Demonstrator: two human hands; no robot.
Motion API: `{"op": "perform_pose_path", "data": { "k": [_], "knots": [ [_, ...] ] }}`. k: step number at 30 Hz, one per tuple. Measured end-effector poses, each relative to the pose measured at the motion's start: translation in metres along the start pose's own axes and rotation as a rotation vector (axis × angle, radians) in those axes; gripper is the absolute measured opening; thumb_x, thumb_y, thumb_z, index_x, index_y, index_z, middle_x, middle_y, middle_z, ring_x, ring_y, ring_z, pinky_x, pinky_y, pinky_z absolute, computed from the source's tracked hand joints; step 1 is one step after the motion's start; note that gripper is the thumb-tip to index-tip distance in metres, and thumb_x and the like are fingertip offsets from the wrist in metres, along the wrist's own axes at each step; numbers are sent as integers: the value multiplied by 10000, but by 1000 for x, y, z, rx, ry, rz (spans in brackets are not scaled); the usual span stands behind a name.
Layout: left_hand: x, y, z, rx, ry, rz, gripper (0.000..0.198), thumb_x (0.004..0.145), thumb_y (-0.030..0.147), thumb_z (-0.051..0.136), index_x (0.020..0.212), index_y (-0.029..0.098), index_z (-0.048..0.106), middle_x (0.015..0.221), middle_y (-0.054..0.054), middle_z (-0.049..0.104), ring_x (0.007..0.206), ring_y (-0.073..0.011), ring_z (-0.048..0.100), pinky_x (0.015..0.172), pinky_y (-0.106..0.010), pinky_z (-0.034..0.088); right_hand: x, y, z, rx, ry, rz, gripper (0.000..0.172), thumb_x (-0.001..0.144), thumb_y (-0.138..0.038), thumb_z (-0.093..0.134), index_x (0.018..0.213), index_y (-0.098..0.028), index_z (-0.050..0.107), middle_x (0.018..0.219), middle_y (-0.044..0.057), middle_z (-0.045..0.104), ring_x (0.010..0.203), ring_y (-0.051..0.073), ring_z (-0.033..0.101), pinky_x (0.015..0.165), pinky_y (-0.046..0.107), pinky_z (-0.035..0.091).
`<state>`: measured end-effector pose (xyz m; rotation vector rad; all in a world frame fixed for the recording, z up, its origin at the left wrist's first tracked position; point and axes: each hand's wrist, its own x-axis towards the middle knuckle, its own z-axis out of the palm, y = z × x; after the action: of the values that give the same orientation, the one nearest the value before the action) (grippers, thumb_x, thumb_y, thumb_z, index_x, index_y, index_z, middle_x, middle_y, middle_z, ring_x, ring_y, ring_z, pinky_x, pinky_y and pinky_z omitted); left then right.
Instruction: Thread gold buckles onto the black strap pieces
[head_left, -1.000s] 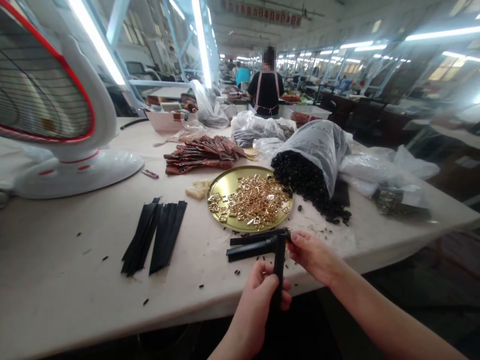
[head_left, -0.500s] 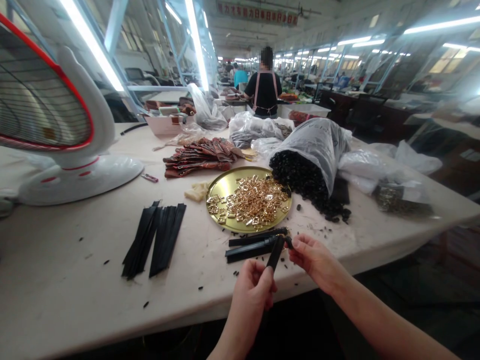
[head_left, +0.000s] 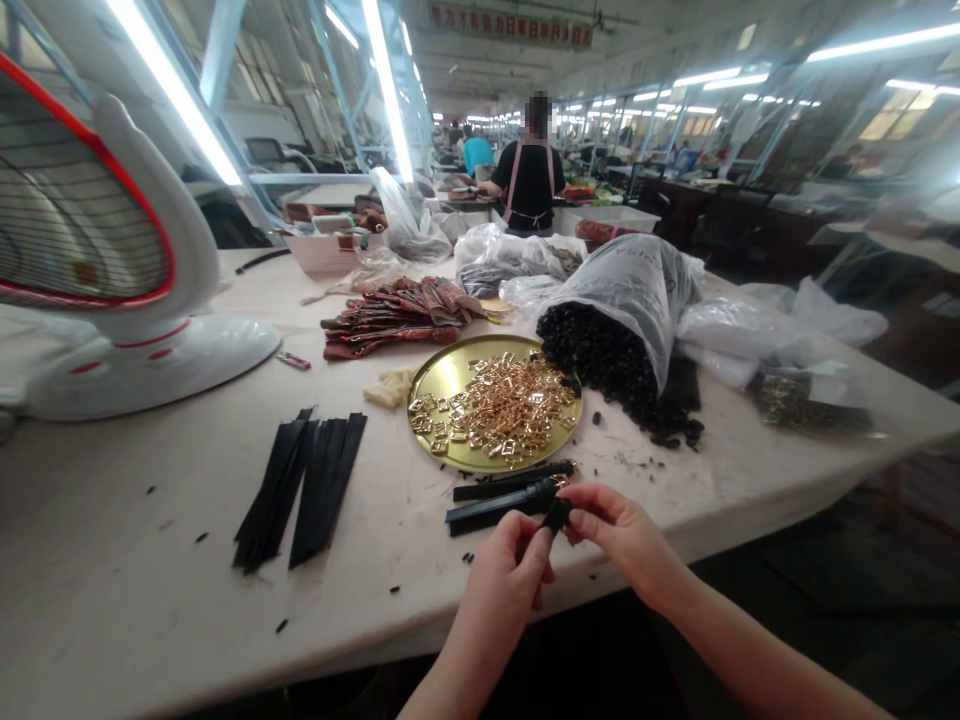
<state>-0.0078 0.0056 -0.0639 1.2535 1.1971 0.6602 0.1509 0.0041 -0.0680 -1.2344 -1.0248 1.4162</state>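
My left hand (head_left: 504, 580) and my right hand (head_left: 619, 530) meet at the table's near edge, both pinched on the end of a black strap (head_left: 556, 516) between them. Most of that strap is hidden by the fingers. Just beyond the hands lie two or three finished black straps (head_left: 504, 492) on the table. A round gold tray (head_left: 442, 378) behind them holds a heap of gold buckles (head_left: 510, 410). To the left lies a fan of flat black straps (head_left: 300, 485).
A clear bag (head_left: 634, 290) spills small black parts (head_left: 607, 365) beside the tray. A white and red fan (head_left: 112, 260) stands at the far left. Brown leather pieces (head_left: 397, 315) and plastic bags (head_left: 757, 330) lie further back. A person in a black top (head_left: 531, 180) stands at a distant table.
The black strap went from upright in my left hand to drawn down, so only its end shows between my fingers. My hands came closer together.
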Motion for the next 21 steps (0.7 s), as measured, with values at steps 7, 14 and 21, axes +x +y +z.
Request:
{"op": "perform_pose_path", "data": {
  "k": [7, 14, 21],
  "knots": [
    [-3, 3, -4, 414, 10, 137, 158, 774, 289, 458, 659, 200, 520, 582, 38, 527, 568, -126, 488, 546, -218, 338, -8, 7, -7, -302, -79, -178, 187, 741, -267, 610, 908, -210, 669, 816, 21, 645, 745, 153, 595, 714, 296, 481],
    [-9, 6, -5, 268, -99, 136, 211, 804, 342, 425, 758, 198, 573, 615, 12, 578, 581, -147, 524, 552, -220, 359, -9, 4, -11, -88, -127, 33, 240, 695, -292, 671, 909, -189, 631, 692, -16, 620, 599, 115, 570, 605, 259, 463],
    [-6, -9, -6, 180, -17, 60, 444, 833, 325, 348, 1245, 163, 394, 553, 39, 523, 504, -141, 480, 541, -246, 366, -1, 7, 1, 102, -91, 89, 256, 662, -334, 713, 824, -160, 619, 602, -29, 586, 550, 89, 517, 584, 225, 404]
  ]
}}
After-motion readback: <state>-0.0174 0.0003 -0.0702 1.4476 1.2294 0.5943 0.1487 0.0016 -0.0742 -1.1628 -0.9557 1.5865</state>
